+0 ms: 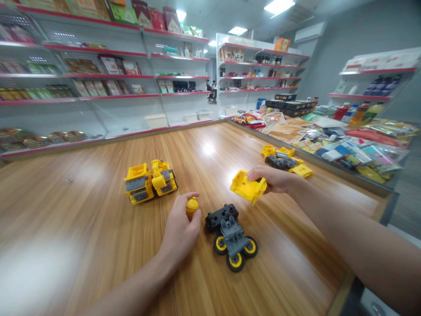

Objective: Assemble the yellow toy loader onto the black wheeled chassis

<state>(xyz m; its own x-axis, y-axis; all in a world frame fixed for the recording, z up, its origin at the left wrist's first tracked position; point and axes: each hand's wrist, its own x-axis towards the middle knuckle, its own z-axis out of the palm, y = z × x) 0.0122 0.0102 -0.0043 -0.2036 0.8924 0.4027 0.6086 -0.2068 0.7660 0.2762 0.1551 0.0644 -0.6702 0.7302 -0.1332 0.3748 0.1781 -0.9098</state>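
My left hand (182, 221) is closed around a small rounded yellow toy part with a knob on top (192, 205). In my right hand (272, 179) is a hollow yellow toy truck body part (247, 186), held by its right side above the table. Between and below the hands lies a toy truck chassis (234, 235), black and grey, with yellow-hubbed wheels. Two yellow toy trucks, one with a dump bed (139, 183) and another beside it (163, 177), stand left of my left hand.
More yellow and grey toy parts (281, 160) lie beyond my right forearm, near the table's raised edge. The wooden table (108, 245) borders a display of packaged goods (329, 131) at the right. Stocked shelves (108, 77) line the back.
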